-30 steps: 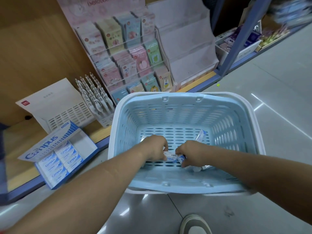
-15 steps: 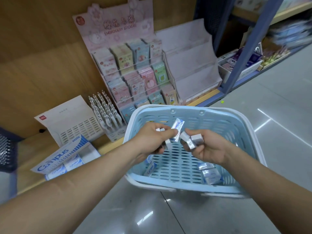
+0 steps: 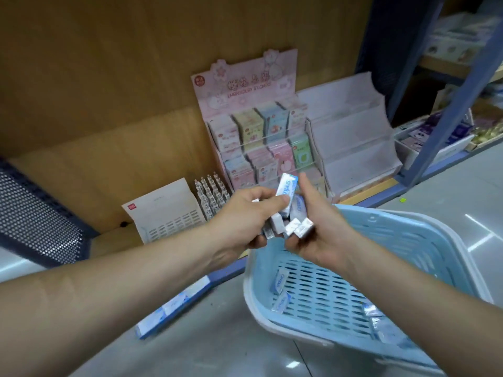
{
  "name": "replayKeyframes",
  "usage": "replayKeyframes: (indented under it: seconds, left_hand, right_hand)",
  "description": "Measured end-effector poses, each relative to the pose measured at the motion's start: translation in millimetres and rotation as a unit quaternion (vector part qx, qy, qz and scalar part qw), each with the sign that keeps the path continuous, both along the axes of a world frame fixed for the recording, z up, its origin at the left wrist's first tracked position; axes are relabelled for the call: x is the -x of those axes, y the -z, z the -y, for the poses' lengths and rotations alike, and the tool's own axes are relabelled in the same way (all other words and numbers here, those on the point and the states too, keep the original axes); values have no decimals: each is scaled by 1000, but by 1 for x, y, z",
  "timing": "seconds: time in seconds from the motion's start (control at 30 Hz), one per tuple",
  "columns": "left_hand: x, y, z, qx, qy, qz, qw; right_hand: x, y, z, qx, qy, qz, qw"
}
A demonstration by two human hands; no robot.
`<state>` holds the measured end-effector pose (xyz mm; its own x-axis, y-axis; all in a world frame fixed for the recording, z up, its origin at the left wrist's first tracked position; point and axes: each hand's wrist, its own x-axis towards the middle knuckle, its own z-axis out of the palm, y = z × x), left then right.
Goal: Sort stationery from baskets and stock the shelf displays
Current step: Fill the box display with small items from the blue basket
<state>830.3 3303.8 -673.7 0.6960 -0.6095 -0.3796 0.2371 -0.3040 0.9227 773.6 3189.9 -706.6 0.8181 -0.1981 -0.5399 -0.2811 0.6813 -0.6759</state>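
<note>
Above the near-left corner of the light-blue basket (image 3: pixel 402 240), both hands hold small wrapped eraser packs. My left hand (image 3: pixel 245 216) pinches a blue-and-white eraser pack (image 3: pixel 285 190) upright between thumb and fingers, with more packs bunched under it. My right hand (image 3: pixel 318 229) grips two silver-ended packs (image 3: pixel 298 227) in its palm, fingers partly raised. Several loose eraser packs (image 3: pixel 279 284) lie on the basket's slotted floor. A blue Campus eraser display box (image 3: pixel 174 308) lies on the low shelf edge, partly hidden by my left forearm.
On the wooden shelf stand a pink sticker display (image 3: pixel 261 131), an empty clear tiered stand (image 3: pixel 351 140), a rack of correction-tape packs (image 3: pixel 209 197) and a white perforated holder (image 3: pixel 166 213). A dark mesh panel (image 3: pixel 35 213) is at left. A blue upright post (image 3: pixel 449 104) stands at right.
Both hands lifted out of the basket with eraser packs and rose toward the shelf. The view tilted upward, so the basket now sits lower right.
</note>
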Motion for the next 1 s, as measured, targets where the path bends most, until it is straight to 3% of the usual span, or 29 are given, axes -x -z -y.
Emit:
replayKeyframes:
  seconds: [0.17,0.33,0.43,0.53,0.6,0.77,0.93,1.0]
  left_hand:
    - [-44,-29,-53,-32,-41,54,997]
    - [-67,-27,-111,-28,-143,48,988]
    - [-68,-5,-145,69,-262,-57,961]
    - [-61,26,-172,213,-384,-154,885]
    - [-54,51,-185,241,-420,-201,851]
    - [-33,109,-200,136,-426,-228,865]
    - [-32,133,-207,158,-471,-197,845]
    - [-36,137,-215,163,-470,-149,855]
  right_hand:
    - [-56,-39,-33,213,-123,66,967]
    - [-102,-53,-85,292,-222,108,924]
    - [-115,-40,-121,259,-200,78,942]
    - [-118,-5,-157,183,-162,49,968]
    - [-113,23,-178,127,-141,33,981]
    - [-96,74,-212,26,-60,-18,998]
    - [-96,109,-226,7,24,-73,997]
    - [-99,119,-227,-8,48,-99,994]
